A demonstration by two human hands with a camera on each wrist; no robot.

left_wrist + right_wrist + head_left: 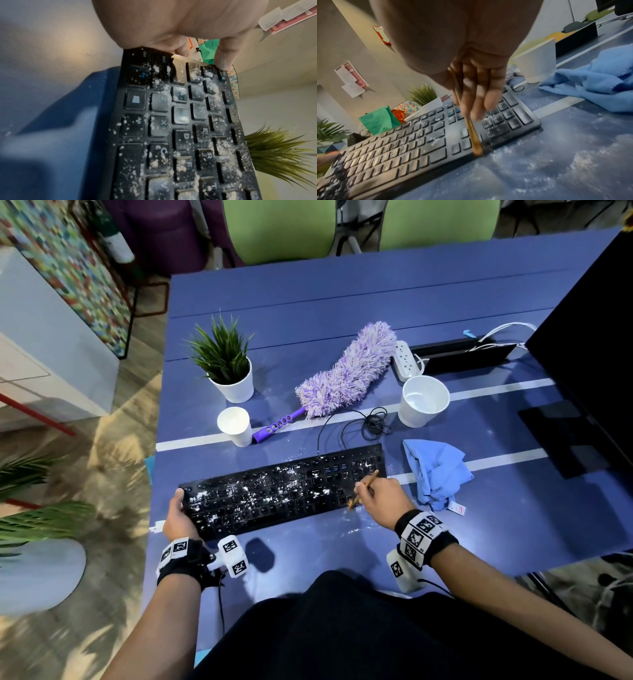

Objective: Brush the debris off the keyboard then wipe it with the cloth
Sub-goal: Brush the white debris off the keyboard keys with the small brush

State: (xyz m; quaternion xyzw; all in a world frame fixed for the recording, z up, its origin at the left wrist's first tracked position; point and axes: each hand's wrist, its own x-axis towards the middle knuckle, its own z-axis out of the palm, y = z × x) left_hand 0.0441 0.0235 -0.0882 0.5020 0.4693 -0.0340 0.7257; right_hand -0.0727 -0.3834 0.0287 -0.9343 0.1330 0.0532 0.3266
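A black keyboard (284,491) (185,135) (423,142), speckled with white powder, lies on the blue table (342,309). My left hand (181,515) (197,40) grips its left end, thumb on top. My right hand (380,498) (477,88) holds a thin wooden-handled brush (363,489) (473,134) like a pen, its tip down at the keyboard's near right corner. White powder (580,159) lies scattered on the table beside that corner. A crumpled blue cloth (435,470) (594,81) rests to the right of the keyboard.
Behind the keyboard lie its coiled cable (373,422), a purple duster (342,374), two white paper cups (236,426) (423,400), a potted plant (229,368) and a power strip (406,361). A black monitor (589,344) stands at the right.
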